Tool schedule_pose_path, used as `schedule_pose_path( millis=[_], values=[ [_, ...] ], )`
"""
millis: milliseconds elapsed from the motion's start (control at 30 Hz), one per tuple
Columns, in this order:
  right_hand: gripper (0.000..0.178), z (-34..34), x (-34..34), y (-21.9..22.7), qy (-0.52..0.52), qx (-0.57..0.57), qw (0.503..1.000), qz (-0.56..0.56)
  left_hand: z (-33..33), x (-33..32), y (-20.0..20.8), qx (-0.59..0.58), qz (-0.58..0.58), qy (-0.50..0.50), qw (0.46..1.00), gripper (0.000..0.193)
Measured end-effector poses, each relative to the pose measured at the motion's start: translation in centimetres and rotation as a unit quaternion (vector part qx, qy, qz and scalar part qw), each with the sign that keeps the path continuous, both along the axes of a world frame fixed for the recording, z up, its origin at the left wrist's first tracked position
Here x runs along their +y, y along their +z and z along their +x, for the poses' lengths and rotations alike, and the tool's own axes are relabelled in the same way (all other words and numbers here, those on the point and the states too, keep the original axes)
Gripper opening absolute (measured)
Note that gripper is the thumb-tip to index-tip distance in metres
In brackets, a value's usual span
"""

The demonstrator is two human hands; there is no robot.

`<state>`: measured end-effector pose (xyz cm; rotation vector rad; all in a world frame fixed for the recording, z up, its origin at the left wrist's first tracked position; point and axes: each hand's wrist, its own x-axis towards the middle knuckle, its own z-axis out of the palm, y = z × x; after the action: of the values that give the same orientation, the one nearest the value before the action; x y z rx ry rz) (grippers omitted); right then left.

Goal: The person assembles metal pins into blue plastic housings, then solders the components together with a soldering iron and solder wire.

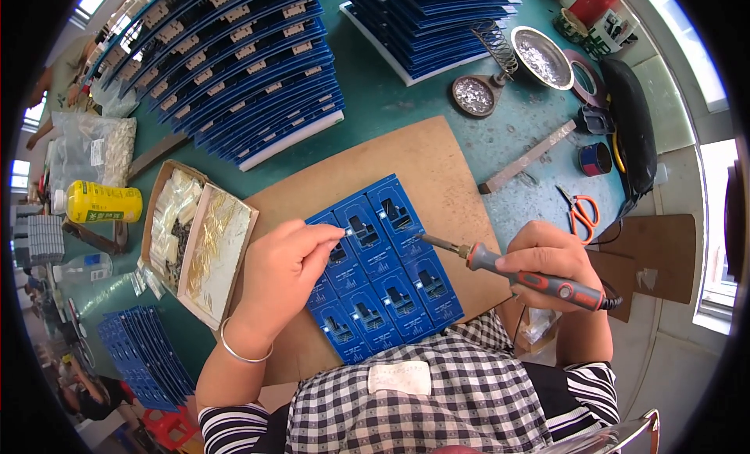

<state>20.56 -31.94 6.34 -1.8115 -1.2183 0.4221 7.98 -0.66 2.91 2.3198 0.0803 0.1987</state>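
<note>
A blue circuit board panel (365, 272) lies on a brown board, divided into several units with dark cut-outs and small white parts. My left hand (285, 259) is closed in a pinch over its upper left area. At the thumb and index fingertips is a small white connector (348, 232), against the panel's surface. My right hand (552, 264) is wrapped round the grey and red handle of a soldering iron (500, 268). The iron's tip points left, close to the panel's upper right edge; I cannot tell if it touches.
Tall stacks of blue boards (258, 71) (430, 32) stand at the back. A box of pins and small parts (219, 255) is by my left forearm. At right lie an iron stand (494, 52), a metal bowl (541, 58), a bar (531, 156) and orange-handled cutters (579, 214).
</note>
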Motion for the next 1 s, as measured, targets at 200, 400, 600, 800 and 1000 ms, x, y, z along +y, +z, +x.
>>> schedule_pose_path(
  millis=[200,400,600,800,1000],
  values=[
    [0.038,-1.2,2.4,0.1,0.027,0.009,0.999,-0.024,-0.7,-0.1,0.6,0.038,-0.006,0.018,0.999,0.01],
    [0.039,-1.5,3.6,-0.5,0.01,0.008,0.999,-0.034,-0.7,0.0,-0.3,0.013,0.023,-0.019,0.999,0.008],
    [0.041,-1.9,4.2,0.0,0.005,0.002,0.999,-0.04,-0.4,0.1,-0.5,-0.017,0.054,-0.056,0.997,0.007],
    [0.042,-2.0,4.2,0.1,0.003,-0.012,0.999,-0.033,0.2,0.0,-0.9,-0.013,0.084,-0.083,0.993,0.005],
    [0.04,-2.2,4.1,0.3,-0.004,-0.007,0.999,-0.035,-0.1,0.1,-0.6,-0.014,0.074,-0.063,0.995,0.005]
  ],
)
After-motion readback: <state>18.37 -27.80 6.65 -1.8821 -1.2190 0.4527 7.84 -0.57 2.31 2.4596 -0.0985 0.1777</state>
